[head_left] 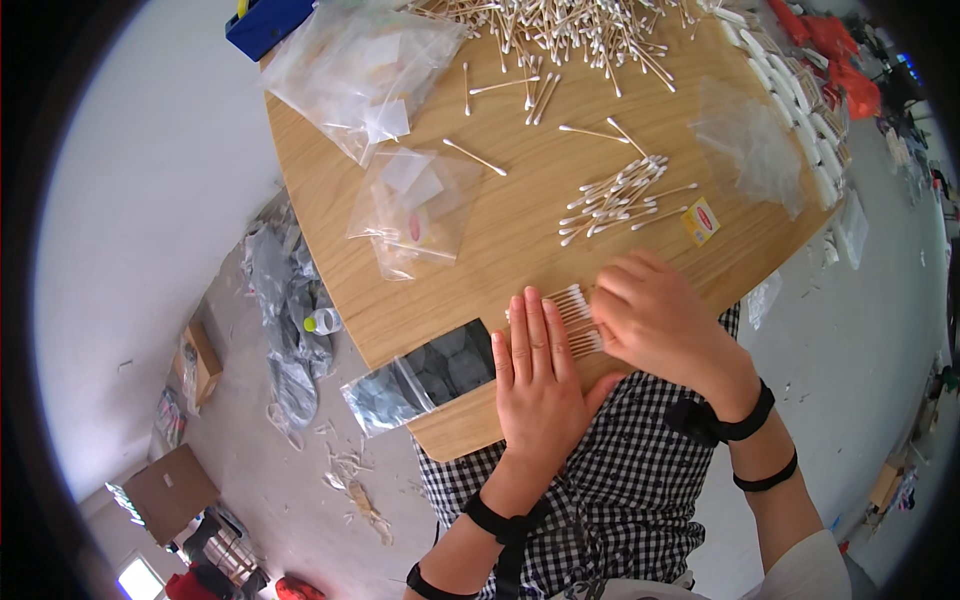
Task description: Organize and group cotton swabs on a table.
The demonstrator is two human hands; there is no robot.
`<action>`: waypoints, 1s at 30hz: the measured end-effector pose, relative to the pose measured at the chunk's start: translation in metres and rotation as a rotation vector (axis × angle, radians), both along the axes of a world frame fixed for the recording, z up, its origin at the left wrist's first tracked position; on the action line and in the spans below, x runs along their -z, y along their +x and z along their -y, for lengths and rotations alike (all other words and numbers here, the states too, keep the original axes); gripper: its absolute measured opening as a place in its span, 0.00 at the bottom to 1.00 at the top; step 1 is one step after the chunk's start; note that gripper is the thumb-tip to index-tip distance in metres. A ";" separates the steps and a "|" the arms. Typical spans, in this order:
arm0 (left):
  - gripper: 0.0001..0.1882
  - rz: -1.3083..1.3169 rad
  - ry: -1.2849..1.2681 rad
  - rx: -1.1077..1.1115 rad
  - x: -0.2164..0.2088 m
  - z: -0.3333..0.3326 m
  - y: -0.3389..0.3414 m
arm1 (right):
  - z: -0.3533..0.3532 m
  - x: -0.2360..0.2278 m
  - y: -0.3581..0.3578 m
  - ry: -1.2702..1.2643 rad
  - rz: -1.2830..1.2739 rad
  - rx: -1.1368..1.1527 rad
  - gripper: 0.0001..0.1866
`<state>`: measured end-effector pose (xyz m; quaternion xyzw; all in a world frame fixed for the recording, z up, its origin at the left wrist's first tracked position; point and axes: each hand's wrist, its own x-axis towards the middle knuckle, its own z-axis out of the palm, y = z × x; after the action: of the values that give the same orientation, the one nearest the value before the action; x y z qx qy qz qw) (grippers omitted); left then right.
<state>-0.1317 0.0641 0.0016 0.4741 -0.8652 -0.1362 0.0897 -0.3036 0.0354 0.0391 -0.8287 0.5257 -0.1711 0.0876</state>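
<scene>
Swabs (pixel 580 324) are lying in a row on the desk (pixel 520 240), apparently being lined up. The left hand (pixel 540 388) is resting flat, clasping nothing; the right hand (pixel 650 315) is curling over them, its grip hidden. Next is probably calling for evening their ends.

Heaped cotton swabs (pixel 570 25), plastic bags (pixel 325 75) and littered floor (pixel 265 445) suggest a workshop.

Row of swabs (pixel 582 325) at the near edge of the table (pixel 500 235), and round it we go: pouch (pixel 450 365) at eight o'clock, nearer bag (pixel 440 195) ten, farther bag (pixel 345 80) eleven, swab heap (pixel 570 25) twelve, loose cluster (pixel 622 195) one, card (pixel 701 221) two!
</scene>
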 end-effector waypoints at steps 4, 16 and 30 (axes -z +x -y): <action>0.54 -0.098 -0.003 -0.022 0.002 -0.001 0.005 | -0.037 -0.032 -0.052 0.265 -0.051 0.311 0.08; 0.40 -1.149 0.391 -0.462 -0.019 0.001 0.016 | -0.040 -0.001 0.012 -0.054 0.256 0.577 0.27; 0.36 -1.571 0.518 -0.520 -0.015 0.004 -0.004 | 0.010 0.043 0.079 -0.034 0.047 0.266 0.30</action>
<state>-0.1353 0.0605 0.0165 0.4309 -0.3584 -0.5922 0.5789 -0.2250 0.0255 -0.0035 -0.7487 0.6258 -0.2096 0.0625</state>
